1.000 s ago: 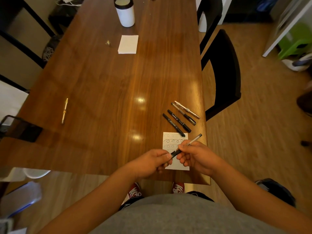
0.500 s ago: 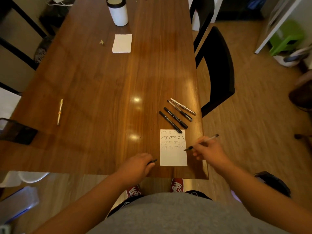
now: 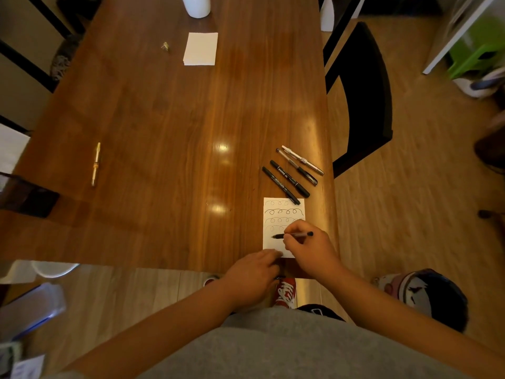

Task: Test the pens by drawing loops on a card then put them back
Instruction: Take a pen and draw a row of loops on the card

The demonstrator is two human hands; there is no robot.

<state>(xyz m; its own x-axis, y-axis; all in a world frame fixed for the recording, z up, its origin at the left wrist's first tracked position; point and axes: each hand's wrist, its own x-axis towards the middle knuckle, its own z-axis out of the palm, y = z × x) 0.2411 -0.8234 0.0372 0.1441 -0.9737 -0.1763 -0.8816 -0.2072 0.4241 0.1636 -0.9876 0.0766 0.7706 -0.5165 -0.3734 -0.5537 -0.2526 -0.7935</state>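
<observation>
Gripping a slim pen [image 3: 293, 235] in a writing hold, the right hand [image 3: 311, 251] hovers over the lower half of the card [image 3: 269, 243], which lies near the front edge of the wooden table [image 3: 164, 132] just ahead of the body. The pen lies nearly crosswise to the card, its dark tip pointing to the person's left and sitting at or just above the blank paper below four finished rows of loops; whether it touches cannot be told. The left hand [image 3: 252, 274] is loosely curled with its fingertips pressing the card's near left corner; whether it also keeps a cap inside cannot be told. The relation that matters is this: the free strip of card runs from the tip toward the right hand itself, so the loop row will likely travel rightward along the card's short side, under the knuckles, and the right hand must slide that way while the left keeps the card pinned. Four other pens [image 3: 291, 173] lie side by side just beyond the card's far edge, slanted from far left to near right, the nearest one overlapping the card's top; they are closer to the right hand, which is the likelier one to return this pen.
</observation>
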